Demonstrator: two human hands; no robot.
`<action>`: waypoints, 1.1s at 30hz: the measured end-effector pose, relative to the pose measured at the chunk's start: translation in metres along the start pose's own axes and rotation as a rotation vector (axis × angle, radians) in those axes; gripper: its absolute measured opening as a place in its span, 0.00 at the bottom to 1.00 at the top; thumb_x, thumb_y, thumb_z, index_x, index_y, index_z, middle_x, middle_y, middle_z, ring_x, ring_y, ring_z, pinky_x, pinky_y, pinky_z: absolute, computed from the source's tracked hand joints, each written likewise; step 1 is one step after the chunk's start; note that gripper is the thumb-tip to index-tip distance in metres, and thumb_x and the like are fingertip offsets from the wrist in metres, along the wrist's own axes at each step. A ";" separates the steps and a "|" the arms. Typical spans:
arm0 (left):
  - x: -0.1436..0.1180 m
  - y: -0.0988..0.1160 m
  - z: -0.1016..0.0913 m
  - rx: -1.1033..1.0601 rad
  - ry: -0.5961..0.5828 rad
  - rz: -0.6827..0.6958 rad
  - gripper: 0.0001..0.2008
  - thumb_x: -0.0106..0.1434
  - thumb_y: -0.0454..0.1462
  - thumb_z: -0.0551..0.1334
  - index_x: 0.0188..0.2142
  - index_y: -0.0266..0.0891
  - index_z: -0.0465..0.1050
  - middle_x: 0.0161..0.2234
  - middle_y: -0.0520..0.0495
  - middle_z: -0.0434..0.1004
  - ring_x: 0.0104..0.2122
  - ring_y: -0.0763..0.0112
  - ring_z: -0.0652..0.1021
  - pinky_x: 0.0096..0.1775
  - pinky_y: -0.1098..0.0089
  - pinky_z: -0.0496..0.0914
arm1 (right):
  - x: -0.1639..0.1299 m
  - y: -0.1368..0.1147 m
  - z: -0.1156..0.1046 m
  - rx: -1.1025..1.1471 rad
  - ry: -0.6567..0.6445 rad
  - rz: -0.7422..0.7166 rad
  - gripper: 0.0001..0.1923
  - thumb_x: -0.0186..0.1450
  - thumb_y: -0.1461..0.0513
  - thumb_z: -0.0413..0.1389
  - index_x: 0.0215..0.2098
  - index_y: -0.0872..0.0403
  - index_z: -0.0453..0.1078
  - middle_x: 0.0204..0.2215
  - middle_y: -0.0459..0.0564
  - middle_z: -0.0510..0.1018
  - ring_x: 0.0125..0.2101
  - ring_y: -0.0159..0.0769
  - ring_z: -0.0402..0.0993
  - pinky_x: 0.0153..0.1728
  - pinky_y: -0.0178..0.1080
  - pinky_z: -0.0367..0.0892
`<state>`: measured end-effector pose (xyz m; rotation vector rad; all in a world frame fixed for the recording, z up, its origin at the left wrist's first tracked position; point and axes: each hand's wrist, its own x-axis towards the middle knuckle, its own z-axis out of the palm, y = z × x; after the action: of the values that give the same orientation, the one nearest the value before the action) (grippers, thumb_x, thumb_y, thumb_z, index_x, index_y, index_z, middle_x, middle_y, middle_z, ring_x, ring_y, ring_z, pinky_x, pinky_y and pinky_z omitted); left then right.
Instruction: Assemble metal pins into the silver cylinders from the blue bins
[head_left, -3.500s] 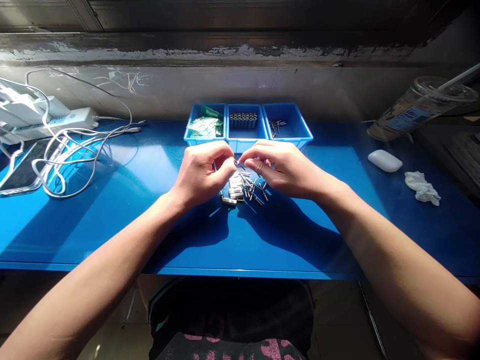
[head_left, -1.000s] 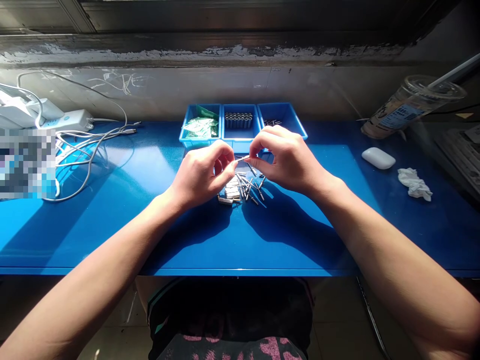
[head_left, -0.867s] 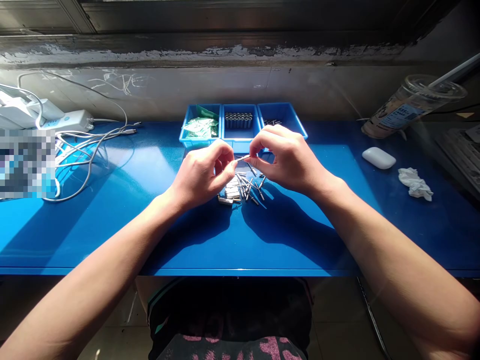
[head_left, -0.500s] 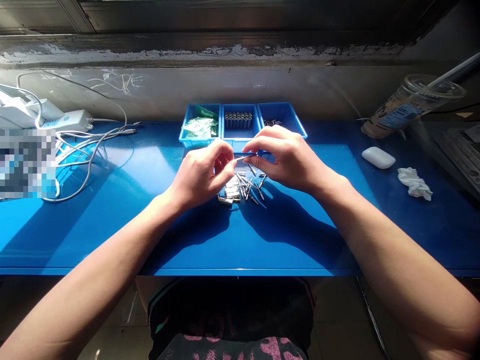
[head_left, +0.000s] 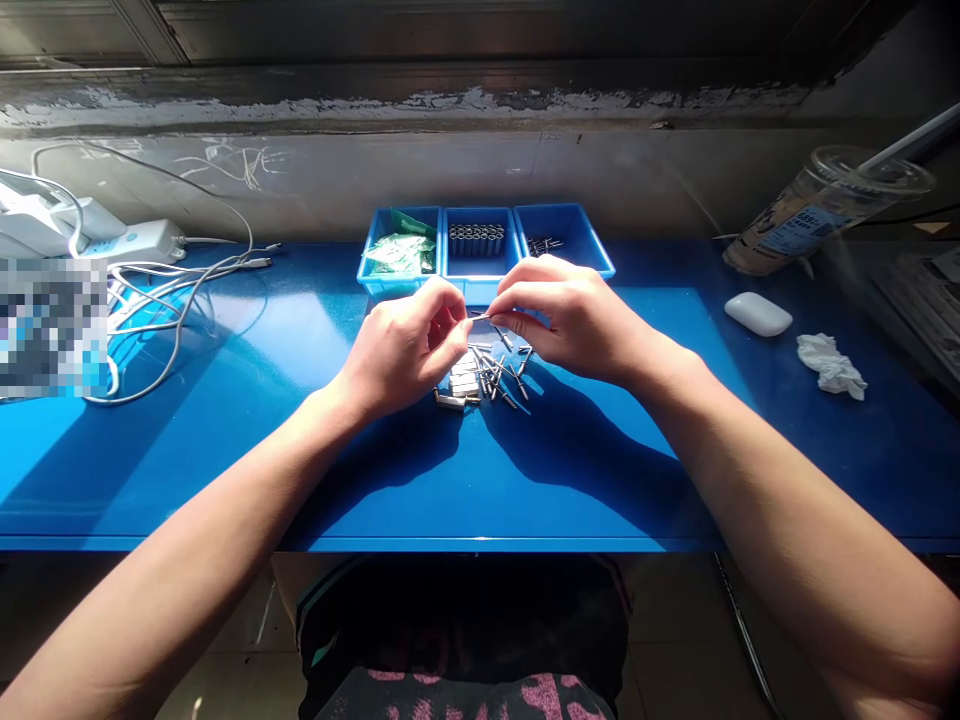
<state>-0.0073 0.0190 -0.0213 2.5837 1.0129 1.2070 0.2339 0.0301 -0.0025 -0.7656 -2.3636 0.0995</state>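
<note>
A thin metal rod (head_left: pixel 480 318) spans the small gap between my two hands, above the table. My left hand (head_left: pixel 412 338) pinches its left end between thumb and forefinger, the other fingers curled. At the other end, the thumb and fingertips of my right hand (head_left: pixel 559 310) close on it; most of the rod is hidden by fingers. Below lies a loose pile of thin metal pins with thicker ends (head_left: pixel 504 380). Touching the pile on its left are several small, shiny, rectangular metal pieces (head_left: pixel 463 380).
Behind my hands stand three joined blue bins: green packets (head_left: pixel 405 252) left, upright metal cylinders (head_left: pixel 478 238) middle, dark pins (head_left: pixel 544 245) right. White cables (head_left: pixel 180 290) and a power strip (head_left: pixel 135 240) lie left. A tilted plastic cup (head_left: pixel 802 220), white case (head_left: pixel 757 313) and crumpled tissue (head_left: pixel 831 366) are right.
My right fingertips have closed together on the rod, and less of it shows between my hands. My left hand has stayed in place.
</note>
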 end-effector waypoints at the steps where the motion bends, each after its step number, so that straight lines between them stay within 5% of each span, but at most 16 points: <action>1: 0.000 0.000 0.000 -0.005 0.002 0.000 0.03 0.69 0.36 0.61 0.39 0.38 0.71 0.29 0.53 0.77 0.25 0.76 0.75 0.30 0.75 0.68 | 0.000 0.000 0.000 0.005 0.008 -0.003 0.08 0.74 0.60 0.58 0.39 0.53 0.80 0.41 0.53 0.81 0.41 0.42 0.76 0.42 0.45 0.71; 13: 0.000 0.002 -0.003 -0.045 -0.032 0.040 0.02 0.69 0.34 0.60 0.41 0.38 0.70 0.30 0.53 0.77 0.25 0.77 0.75 0.30 0.74 0.69 | 0.003 -0.003 -0.002 0.031 0.100 0.049 0.04 0.68 0.62 0.64 0.34 0.52 0.76 0.36 0.51 0.81 0.38 0.43 0.77 0.38 0.45 0.72; 23: 0.001 0.005 -0.004 -0.025 -0.042 0.094 0.05 0.70 0.33 0.60 0.40 0.37 0.75 0.28 0.53 0.77 0.24 0.78 0.72 0.30 0.75 0.69 | 0.004 -0.001 -0.017 -0.054 0.419 0.136 0.04 0.71 0.60 0.64 0.37 0.48 0.80 0.36 0.50 0.84 0.36 0.42 0.76 0.37 0.47 0.72; 28: 0.001 0.004 -0.004 -0.017 -0.062 0.108 0.06 0.71 0.34 0.60 0.40 0.36 0.76 0.29 0.51 0.79 0.25 0.77 0.73 0.30 0.74 0.69 | 0.000 0.009 -0.023 -0.101 0.343 0.302 0.10 0.75 0.56 0.56 0.45 0.47 0.80 0.41 0.54 0.84 0.41 0.50 0.76 0.45 0.54 0.71; 33: 0.001 0.003 -0.004 -0.009 -0.090 0.099 0.07 0.71 0.35 0.59 0.40 0.36 0.77 0.29 0.50 0.79 0.25 0.76 0.73 0.31 0.72 0.70 | -0.006 0.022 -0.023 -0.215 0.341 0.406 0.07 0.71 0.59 0.59 0.43 0.47 0.79 0.34 0.52 0.84 0.37 0.48 0.75 0.43 0.55 0.71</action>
<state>-0.0080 0.0161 -0.0171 2.6828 0.8696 1.1018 0.2618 0.0423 0.0067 -1.2529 -1.8915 -0.1092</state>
